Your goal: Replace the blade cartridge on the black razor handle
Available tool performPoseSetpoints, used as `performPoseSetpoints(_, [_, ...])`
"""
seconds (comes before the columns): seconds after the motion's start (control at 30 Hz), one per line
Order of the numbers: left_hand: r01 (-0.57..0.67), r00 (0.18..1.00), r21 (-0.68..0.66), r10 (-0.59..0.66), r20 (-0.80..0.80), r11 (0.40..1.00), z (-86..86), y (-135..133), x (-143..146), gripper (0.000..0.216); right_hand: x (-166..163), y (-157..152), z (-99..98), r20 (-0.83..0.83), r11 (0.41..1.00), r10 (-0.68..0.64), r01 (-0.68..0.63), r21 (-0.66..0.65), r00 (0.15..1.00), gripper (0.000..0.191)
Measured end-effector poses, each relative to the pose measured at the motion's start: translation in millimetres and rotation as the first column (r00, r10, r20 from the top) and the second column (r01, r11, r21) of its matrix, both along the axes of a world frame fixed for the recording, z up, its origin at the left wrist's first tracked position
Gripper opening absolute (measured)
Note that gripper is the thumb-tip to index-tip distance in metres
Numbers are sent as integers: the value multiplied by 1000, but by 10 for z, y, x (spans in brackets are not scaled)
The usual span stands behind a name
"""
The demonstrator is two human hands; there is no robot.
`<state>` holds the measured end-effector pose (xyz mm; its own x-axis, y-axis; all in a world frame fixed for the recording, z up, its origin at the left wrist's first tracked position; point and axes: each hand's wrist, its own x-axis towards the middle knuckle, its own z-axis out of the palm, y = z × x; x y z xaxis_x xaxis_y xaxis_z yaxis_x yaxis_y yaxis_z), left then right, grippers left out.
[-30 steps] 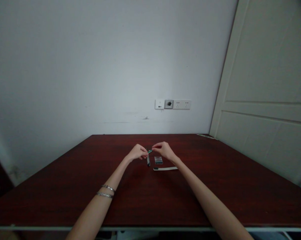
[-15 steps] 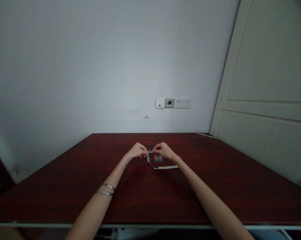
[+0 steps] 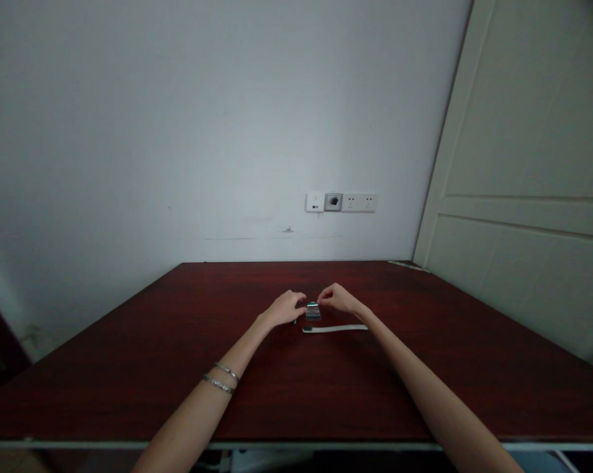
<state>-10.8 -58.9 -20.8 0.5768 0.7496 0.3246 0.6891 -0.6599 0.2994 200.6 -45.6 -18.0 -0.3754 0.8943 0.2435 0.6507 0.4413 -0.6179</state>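
Observation:
A small clear flat case lies on the table between my hands. At its far edge is a small teal-and-white strip, too small to name. My right hand pinches the strip's right end with its fingertips. To the left of the case, my left hand reaches in with thumb and fingers apart, and nothing shows between them. Under my left hand pokes out the tip of a slim dark-and-white object, mostly hidden. Nearer to me lies a long white strip with a dark left end, its right end by my right wrist.
The dark red wooden table runs up to a white wall with sockets. A pale panelled door stands at the right. A thin strip lies at the table's far right edge.
Both hands have moved right, and the teal-and-white strip has gone with them from left of the case to its far edge. The left fingers have come off the strip and spread.

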Motion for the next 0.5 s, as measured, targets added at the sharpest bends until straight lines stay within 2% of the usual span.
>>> performPoseSetpoints(0.13, [41,991,39,-35,-130,998,-56,-20,105,31,12,-41,-32,16,999,3,-2,-45,1000,23])
performPoseSetpoints(0.23, [36,989,66,-27,-144,997,-93,0,105,36,-12,-49,-33,21,999,19,-18,-50,1000,22])
performPoseSetpoints(0.5, [82,990,-51,-87,-113,995,-52,-7,73,37,-26,-1,-124,-12,997,43,-44,-59,999,21])
